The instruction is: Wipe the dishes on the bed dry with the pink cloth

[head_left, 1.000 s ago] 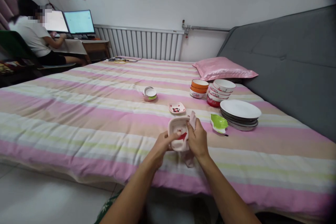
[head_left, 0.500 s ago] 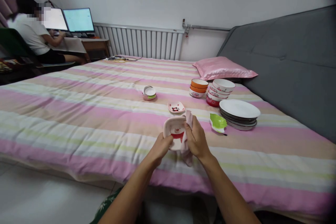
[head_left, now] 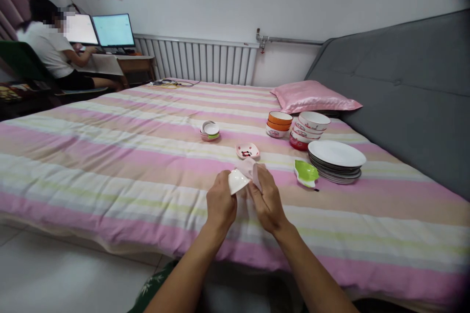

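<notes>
Over the near part of the striped bed, my left hand [head_left: 220,204] grips a small white square dish [head_left: 237,181], tipped so its pale underside faces me. My right hand [head_left: 267,199] is closed on a pale pink cloth [head_left: 252,168] pressed against the dish's far side. Just beyond my hands a matching small dish with a red figure [head_left: 247,151] lies on the bedspread. A green leaf-shaped dish [head_left: 306,172] lies to the right of my right hand.
A stack of white plates [head_left: 336,159], two stacks of bowls [head_left: 307,128] and a pile of tiny dishes [head_left: 209,130] sit on the bed [head_left: 110,156]. A pink pillow [head_left: 314,97] and grey headboard [head_left: 411,88] are right. A person [head_left: 47,49] sits at a desk far left.
The dish has been turned over: its red-figured inside faced me before, its plain underside faces me now. Both hands rose slightly and the cloth shifted behind the dish.
</notes>
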The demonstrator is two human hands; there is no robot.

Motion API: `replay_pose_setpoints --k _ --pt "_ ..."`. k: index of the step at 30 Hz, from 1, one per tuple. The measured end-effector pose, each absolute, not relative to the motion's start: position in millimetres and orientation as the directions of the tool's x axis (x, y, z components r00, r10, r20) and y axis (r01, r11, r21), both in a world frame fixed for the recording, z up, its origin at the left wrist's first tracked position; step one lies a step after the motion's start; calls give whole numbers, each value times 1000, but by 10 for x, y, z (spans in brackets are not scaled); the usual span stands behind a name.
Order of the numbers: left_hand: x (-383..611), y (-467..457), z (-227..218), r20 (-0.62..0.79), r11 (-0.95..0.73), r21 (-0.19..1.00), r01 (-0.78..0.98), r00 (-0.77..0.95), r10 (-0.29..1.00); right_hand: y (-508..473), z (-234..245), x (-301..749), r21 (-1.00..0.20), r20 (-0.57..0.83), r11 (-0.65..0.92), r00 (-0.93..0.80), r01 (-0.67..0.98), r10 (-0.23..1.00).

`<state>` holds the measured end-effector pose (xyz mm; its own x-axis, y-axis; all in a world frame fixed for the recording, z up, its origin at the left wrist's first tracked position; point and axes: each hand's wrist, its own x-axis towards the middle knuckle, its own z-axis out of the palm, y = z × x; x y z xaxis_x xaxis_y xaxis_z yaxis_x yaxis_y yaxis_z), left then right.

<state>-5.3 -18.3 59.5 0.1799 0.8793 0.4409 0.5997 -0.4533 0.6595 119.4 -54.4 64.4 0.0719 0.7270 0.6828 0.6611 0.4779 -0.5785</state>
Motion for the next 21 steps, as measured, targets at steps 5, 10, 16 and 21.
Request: replay_pose_setpoints --k 5,10,16,21 --pt "-82 -136 584 449 -418 539 731 171 877 -582 693 1083 -353 769 568 -116 743 629" --pt "-107 -105 569 428 -412 493 766 199 882 -605 781 999 -253 774 625 -233 739 588" --pt "-110 -138 574 524 -497 570 654 177 833 -575 758 1104 -449 747 570 -61 688 662" --pt "-106 -201 634 563 -544 673 501 129 816 -547 756 1179 -802 549 431 228 413 804"
